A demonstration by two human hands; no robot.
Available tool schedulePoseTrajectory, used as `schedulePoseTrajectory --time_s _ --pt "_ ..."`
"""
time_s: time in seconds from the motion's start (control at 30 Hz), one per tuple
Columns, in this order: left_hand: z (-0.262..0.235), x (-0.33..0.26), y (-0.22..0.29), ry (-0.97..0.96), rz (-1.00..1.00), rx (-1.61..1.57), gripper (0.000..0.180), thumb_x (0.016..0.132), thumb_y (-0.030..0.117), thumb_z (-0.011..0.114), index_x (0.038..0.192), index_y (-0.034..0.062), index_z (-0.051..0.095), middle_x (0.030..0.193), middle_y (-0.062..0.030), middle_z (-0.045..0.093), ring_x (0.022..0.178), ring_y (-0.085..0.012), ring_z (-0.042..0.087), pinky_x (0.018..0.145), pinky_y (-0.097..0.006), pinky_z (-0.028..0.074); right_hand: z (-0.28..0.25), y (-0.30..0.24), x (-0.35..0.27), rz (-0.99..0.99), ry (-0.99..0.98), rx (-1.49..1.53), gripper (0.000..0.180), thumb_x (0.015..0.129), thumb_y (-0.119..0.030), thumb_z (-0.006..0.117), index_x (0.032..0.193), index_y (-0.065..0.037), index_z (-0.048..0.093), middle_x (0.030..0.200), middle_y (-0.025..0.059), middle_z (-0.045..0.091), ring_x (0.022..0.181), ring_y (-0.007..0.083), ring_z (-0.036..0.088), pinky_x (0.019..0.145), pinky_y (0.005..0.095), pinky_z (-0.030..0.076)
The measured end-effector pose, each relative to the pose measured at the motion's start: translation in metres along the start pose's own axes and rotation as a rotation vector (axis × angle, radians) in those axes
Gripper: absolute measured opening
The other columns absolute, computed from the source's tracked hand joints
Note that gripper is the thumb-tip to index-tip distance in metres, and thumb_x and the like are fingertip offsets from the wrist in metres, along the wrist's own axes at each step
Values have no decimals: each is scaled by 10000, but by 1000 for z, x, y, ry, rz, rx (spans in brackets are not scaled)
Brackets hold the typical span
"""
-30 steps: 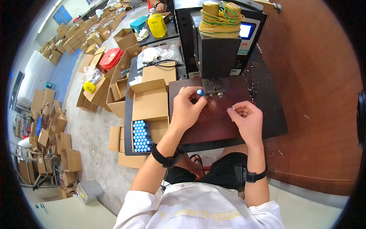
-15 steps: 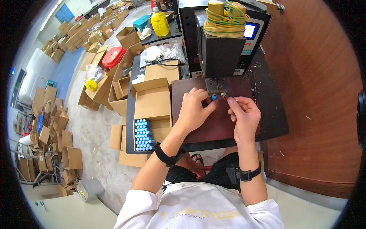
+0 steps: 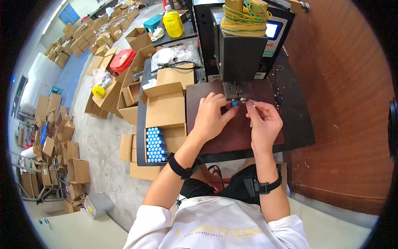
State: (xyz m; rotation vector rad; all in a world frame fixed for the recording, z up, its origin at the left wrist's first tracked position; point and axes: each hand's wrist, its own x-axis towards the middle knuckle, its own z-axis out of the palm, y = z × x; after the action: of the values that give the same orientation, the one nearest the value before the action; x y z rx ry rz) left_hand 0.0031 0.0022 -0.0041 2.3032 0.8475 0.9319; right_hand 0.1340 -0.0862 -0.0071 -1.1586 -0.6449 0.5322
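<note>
My left hand (image 3: 211, 115) is closed on a blue cylindrical battery cell (image 3: 234, 103), pinched between thumb and fingers. The cell sits just under the welding head of a black spot welder (image 3: 242, 58), beside its small metal electrode parts (image 3: 243, 100). Close on the right, my right hand (image 3: 265, 122) has thumb and forefinger pinched together next to those electrodes. A tiny pale tip shows at its fingers; what it belongs to is too small to make out. Both hands are over a dark red work plate (image 3: 224, 143).
Left of the plate stands an open cardboard box (image 3: 176, 133) with several blue cells in rows. Yellow-green wire (image 3: 244, 23) lies coiled on the welder. A yellow bottle (image 3: 173, 23) stands behind. A brown wooden panel (image 3: 340, 124) closes off the right side.
Both hands stay at the welding head. My right hand has shifted slightly, its fingertips nearer the electrodes. The cell has moved a little upward in the view, still in my left hand.
</note>
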Motion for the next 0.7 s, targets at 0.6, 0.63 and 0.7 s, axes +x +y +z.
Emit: schedulePoseTrajectory --time_s 0.6,0.63,0.7 --pt "0 -1 0 -16 -4 15 202 849 230 714 934 48 711 875 -83 635 920 -300 561 794 -419 392 -2 4 0 -16 -33 -18 127 879 -4 757 972 2 672 965 86 742 686 63 627 500 169 406" --pt "-1 -1 0 -22 -4 21 201 849 229 713 936 48 711 877 -82 636 919 -300 561 795 -418 393 -2 5 0 -15 -33 -19 127 879 -4 757 972 2 672 965 86 742 686 63 627 500 169 406" --pt "0 0 -1 -29 -3 25 199 849 227 712 938 48 711 880 -82 637 919 -300 562 795 -417 393 -2 6 1 -7 -32 11 130 877 -10 762 971 2 672 964 86 742 685 64 625 502 170 407"
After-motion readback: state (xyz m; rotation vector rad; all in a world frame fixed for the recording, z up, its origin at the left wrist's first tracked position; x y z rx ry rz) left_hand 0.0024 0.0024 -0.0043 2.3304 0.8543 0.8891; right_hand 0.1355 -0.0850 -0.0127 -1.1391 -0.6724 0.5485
